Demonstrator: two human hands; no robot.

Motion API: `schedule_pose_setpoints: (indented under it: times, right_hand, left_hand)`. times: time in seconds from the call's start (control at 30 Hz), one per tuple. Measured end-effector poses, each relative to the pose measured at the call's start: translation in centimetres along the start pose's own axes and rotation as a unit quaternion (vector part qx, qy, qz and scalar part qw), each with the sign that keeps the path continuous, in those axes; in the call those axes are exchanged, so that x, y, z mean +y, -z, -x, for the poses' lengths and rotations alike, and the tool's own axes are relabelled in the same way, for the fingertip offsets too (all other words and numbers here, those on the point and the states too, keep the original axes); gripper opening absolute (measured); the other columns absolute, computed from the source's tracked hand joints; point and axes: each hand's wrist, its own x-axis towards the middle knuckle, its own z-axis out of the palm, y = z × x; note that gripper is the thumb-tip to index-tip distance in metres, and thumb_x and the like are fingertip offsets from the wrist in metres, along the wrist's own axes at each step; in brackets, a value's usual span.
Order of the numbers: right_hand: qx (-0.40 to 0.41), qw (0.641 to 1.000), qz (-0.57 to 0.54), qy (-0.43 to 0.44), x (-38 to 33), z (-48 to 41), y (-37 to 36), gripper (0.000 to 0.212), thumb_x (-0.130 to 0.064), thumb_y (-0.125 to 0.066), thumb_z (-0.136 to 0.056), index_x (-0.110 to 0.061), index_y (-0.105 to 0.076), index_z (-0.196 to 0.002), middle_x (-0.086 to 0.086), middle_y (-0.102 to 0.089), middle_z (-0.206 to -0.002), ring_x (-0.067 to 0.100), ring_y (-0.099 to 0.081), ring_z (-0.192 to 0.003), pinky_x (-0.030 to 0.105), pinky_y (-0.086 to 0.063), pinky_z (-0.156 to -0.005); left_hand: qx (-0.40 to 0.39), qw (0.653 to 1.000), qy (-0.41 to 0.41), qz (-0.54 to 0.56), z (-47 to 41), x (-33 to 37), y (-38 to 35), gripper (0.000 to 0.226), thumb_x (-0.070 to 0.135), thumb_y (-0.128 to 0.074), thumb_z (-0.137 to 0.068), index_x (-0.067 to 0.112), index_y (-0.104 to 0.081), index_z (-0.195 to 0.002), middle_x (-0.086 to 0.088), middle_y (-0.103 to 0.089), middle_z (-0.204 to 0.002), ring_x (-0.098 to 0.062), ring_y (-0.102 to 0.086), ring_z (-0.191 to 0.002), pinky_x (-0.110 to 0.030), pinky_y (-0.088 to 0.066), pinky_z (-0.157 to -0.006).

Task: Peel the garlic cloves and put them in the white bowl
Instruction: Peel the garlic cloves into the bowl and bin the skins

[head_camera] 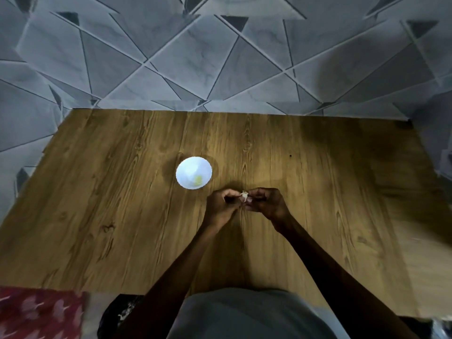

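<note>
So the garlic clove (pixel 244 195) is up off the table, pinched between both hands just right of the middle of the shot. It's small and pale, with a bit of papery skin sticking out at the top. The left hand (pixel 220 204) has its fingers curled in and grips the clove from the 9 o'clock side. The right hand (pixel 265 201) does the same from 3 o'clock, so the fingertips of both hands meet right on it. Exactly which fingers are doing the pinching is too dark and small to tell.

The white bowl (pixel 194 172) sits on the table at about 10 o'clock from the clove, near the left hand but not touching it. Inside, towards its 5 o'clock edge, there's a yellowish lump (pixel 198 179), too blurry to say what it is.

Everything is on a wooden table (pixel 110 204) with strong grain. At 12 o'clock behind it there's a grey wall (pixel 171 64) of angular tiles. Down at 7 o'clock, a red patterned cloth (pixel 39 311) peeks in, and at 6 o'clock you get the person's grey shirt (pixel 244 314).
</note>
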Motion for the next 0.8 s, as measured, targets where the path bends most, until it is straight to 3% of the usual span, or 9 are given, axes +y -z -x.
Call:
schedule_pose_setpoints:
  times: [0.13, 0.33, 0.43, 0.53, 0.6, 0.67, 0.73, 0.8]
  right_hand:
    - [0.019, 1.0, 0.021, 0.0, -0.1, 0.0, 0.0, 0.013, -0.003, -0.073, -0.085, -0.002, -0.073, -0.098, 0.014, -0.075, -0.093, 0.026, -0.074, -0.087, 0.034, -0.061, -0.077]
    - [0.043, 0.99, 0.137, 0.004, -0.4, -0.3, -0.5, 0.008, -0.003, -0.069, -0.089, -0.007, -0.074, -0.092, 0.009, -0.075, -0.087, 0.018, -0.075, -0.077, 0.033, -0.062, -0.073]
    - [0.041, 0.963, 0.261, 0.042, -0.1, -0.7, -0.6, 0.009, -0.003, -0.076, -0.082, -0.008, -0.076, -0.09, 0.002, -0.075, -0.082, 0.011, -0.073, -0.074, 0.032, -0.061, -0.068]
    - [0.025, 0.934, 0.348, 0.084, 0.0, -0.7, -0.7, 0.011, -0.004, -0.078, -0.08, -0.014, -0.074, -0.081, -0.007, -0.069, -0.071, 0.0, -0.066, -0.063, 0.016, -0.052, -0.054]
    - [0.038, 0.938, 0.334, 0.08, 0.1, -0.7, -0.8, 0.014, -0.005, -0.078, -0.08, -0.016, -0.072, -0.073, -0.008, -0.068, -0.066, 0.001, -0.065, -0.057, 0.018, -0.05, -0.049]
    - [0.077, 0.948, 0.299, 0.079, 0.5, -0.8, -0.8, 0.01, -0.007, -0.079, -0.079, -0.015, -0.075, -0.074, -0.004, -0.071, -0.066, 0.007, -0.069, -0.057, 0.029, -0.057, -0.051]
    - [0.111, 0.958, 0.254, 0.076, 0.8, -0.9, -0.8, 0.008, -0.009, -0.08, -0.079, -0.016, -0.076, -0.077, -0.001, -0.073, -0.069, 0.012, -0.071, -0.061, 0.035, -0.061, -0.056]
    - [0.125, 0.971, 0.19, 0.074, 1.0, -1.0, -0.7, 0.009, -0.006, -0.081, -0.076, -0.011, -0.076, -0.082, 0.004, -0.075, -0.075, 0.019, -0.073, -0.067, 0.037, -0.061, -0.061]
  left_hand:
    - [-0.017, 0.995, -0.058, -0.08, 0.0, 0.9, -0.1, 0.02, 0.023, -0.075, -0.084, 0.01, -0.074, -0.098, 0.004, -0.073, -0.091, 0.0, -0.065, -0.082, -0.005, -0.044, -0.072]
    - [-0.007, 0.99, -0.072, -0.119, 0.2, 1.4, -0.7, 0.014, 0.018, -0.074, -0.083, 0.011, -0.074, -0.094, 0.001, -0.074, -0.086, -0.003, -0.066, -0.076, -0.013, -0.048, -0.068]
    - [-0.023, 0.99, -0.058, -0.13, 0.1, 1.1, -0.7, 0.032, 0.019, -0.073, -0.086, 0.012, -0.067, -0.117, 0.001, -0.072, -0.103, -0.008, -0.067, -0.092, -0.017, -0.049, -0.076]
    - [-0.058, 0.987, -0.058, -0.141, -0.2, 0.8, -0.7, 0.043, 0.012, -0.07, -0.087, 0.015, -0.06, -0.129, 0.0, -0.069, -0.118, -0.012, -0.065, -0.106, -0.024, -0.051, -0.09]
    - [-0.057, 0.987, -0.051, -0.138, -0.4, 0.6, -0.9, 0.028, 0.012, -0.069, -0.088, 0.015, -0.068, -0.115, 0.002, -0.072, -0.106, -0.01, -0.067, -0.098, -0.025, -0.055, -0.085]
    - [-0.037, 0.992, -0.035, -0.117, -0.7, 0.5, -1.1, 0.019, 0.01, -0.071, -0.085, 0.014, -0.072, -0.104, 0.002, -0.073, -0.096, -0.008, -0.067, -0.089, -0.022, -0.055, -0.078]
    - [-0.024, 0.995, -0.007, -0.096, -0.9, 0.4, -1.2, 0.025, 0.003, -0.072, -0.081, 0.013, -0.072, -0.104, 0.001, -0.073, -0.098, -0.009, -0.066, -0.09, -0.01, -0.049, -0.073]
    - [-0.023, 0.996, 0.015, -0.081, -1.3, 0.1, -1.3, 0.031, -0.001, -0.071, -0.079, 0.013, -0.072, -0.107, 0.0, -0.073, -0.102, -0.01, -0.066, -0.095, -0.007, -0.047, -0.075]
